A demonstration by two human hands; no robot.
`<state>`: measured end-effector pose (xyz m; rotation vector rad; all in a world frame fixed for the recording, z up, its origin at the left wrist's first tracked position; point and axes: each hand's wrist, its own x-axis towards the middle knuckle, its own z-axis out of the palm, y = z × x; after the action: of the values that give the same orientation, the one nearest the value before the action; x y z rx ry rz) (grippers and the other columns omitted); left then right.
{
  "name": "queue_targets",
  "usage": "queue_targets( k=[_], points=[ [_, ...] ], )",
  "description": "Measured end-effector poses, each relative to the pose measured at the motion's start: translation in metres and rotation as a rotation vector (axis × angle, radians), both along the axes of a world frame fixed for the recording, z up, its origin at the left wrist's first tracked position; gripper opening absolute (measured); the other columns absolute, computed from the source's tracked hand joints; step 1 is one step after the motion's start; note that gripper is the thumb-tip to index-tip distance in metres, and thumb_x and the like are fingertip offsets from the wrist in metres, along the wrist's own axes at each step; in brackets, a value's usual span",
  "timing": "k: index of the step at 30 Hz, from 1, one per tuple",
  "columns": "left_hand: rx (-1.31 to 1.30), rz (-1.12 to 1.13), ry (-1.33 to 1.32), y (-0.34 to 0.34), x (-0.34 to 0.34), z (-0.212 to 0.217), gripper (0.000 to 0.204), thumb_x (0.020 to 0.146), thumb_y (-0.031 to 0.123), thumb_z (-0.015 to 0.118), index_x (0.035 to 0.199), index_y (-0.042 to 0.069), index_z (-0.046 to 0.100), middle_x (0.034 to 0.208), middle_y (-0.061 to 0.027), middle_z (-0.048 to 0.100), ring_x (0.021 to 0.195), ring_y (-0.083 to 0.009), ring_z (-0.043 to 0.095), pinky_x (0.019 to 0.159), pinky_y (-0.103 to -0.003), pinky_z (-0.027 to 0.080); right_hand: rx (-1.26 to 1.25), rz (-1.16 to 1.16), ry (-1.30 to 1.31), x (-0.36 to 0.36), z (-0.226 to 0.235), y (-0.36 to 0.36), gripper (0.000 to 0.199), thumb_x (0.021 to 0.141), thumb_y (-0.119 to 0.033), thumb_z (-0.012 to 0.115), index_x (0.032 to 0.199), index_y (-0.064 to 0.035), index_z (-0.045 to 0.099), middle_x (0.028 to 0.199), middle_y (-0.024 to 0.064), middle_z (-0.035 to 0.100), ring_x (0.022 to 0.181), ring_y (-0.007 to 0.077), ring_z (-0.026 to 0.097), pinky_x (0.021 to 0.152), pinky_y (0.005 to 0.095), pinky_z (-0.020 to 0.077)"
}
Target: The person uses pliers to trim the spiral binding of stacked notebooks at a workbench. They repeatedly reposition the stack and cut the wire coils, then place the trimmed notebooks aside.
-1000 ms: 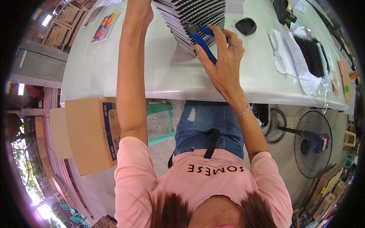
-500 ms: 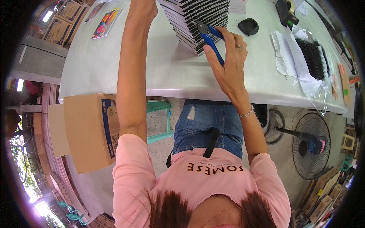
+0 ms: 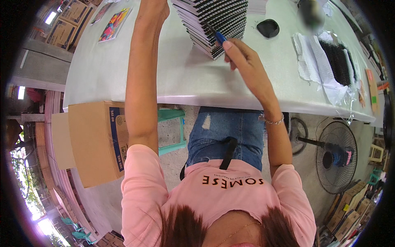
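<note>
A tall stack of notebooks (image 3: 218, 20) with black wire bindings stands at the table's far middle, its bound edges facing me. My right hand (image 3: 246, 59) is closed around a pair of wire cutters (image 3: 221, 38) with blue handles. The cutters' jaws point at the bindings on the near side of the stack; whether they touch a wire I cannot tell. My left arm reaches far forward beside the stack. Only the wrist and back part of my left hand (image 3: 154, 9) show, with the fingers beyond the upper edge.
A black dish-like piece (image 3: 268, 28) lies right of the stack. Farther right are black binding wires (image 3: 339, 61) on white paper and a blurred dark object (image 3: 310, 16). A colourful booklet (image 3: 115, 25) lies left. Below stand a cardboard box (image 3: 92, 144), green stool (image 3: 172, 114) and fan (image 3: 336, 158).
My right hand has turned and its fingers have closed in on the cutters' handles, which stood spread before. The dark object at the far right has become blurred. My left arm has barely moved.
</note>
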<state>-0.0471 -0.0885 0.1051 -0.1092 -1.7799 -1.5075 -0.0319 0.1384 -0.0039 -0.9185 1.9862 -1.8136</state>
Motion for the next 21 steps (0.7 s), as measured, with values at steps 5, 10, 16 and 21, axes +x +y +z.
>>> queue_targets(
  k=[5, 10, 16, 21],
  points=[
    [0.607, -0.598, -0.132, -0.002, 0.013, 0.016, 0.039, 0.094, 0.037, 0.062, 0.122, 0.009, 0.059, 0.116, -0.0022, 0.056, 0.114, -0.0143, 0.049, 0.103, -0.029, 0.034, 0.163, -0.449, 0.728, 0.002, -0.023, 0.001, 0.053, 0.093, -0.040, 0.068, 0.133, -0.0065, 0.059, 0.116, 0.0200, 0.057, 0.109, 0.0311, 0.051, 0.096, 0.0441, 0.0373],
    [0.520, -0.455, -0.133, -0.006, 0.017, 0.019, 0.041, 0.094, 0.037, 0.062, 0.123, 0.008, 0.059, 0.119, -0.0028, 0.057, 0.117, -0.0151, 0.049, 0.104, -0.029, 0.033, 0.174, -0.444, 0.808, 0.003, -0.032, -0.006, 0.054, 0.092, -0.039, 0.071, 0.136, -0.0110, 0.057, 0.123, 0.0183, 0.051, 0.115, 0.0314, 0.045, 0.099, 0.0485, 0.0311],
    [0.427, -0.386, -0.093, -0.003, 0.008, 0.012, 0.041, 0.093, 0.038, 0.062, 0.122, 0.008, 0.060, 0.118, -0.0031, 0.057, 0.115, -0.0152, 0.050, 0.103, -0.029, 0.034, 0.213, -0.486, 0.893, 0.000, -0.034, -0.007, 0.055, 0.091, -0.040, 0.072, 0.136, -0.0104, 0.057, 0.120, 0.0172, 0.052, 0.113, 0.0302, 0.046, 0.097, 0.0476, 0.0323],
    [0.032, 0.007, -0.010, -0.002, -0.005, 0.000, 0.040, 0.092, 0.039, 0.062, 0.120, 0.010, 0.061, 0.113, -0.0021, 0.058, 0.110, -0.0145, 0.051, 0.100, -0.028, 0.036, 0.122, -0.228, 0.459, -0.003, -0.028, -0.006, 0.046, 0.098, -0.041, 0.063, 0.125, -0.0039, 0.063, 0.099, 0.0159, 0.060, 0.091, 0.0237, 0.056, 0.082, 0.0368, 0.0430]
  ],
)
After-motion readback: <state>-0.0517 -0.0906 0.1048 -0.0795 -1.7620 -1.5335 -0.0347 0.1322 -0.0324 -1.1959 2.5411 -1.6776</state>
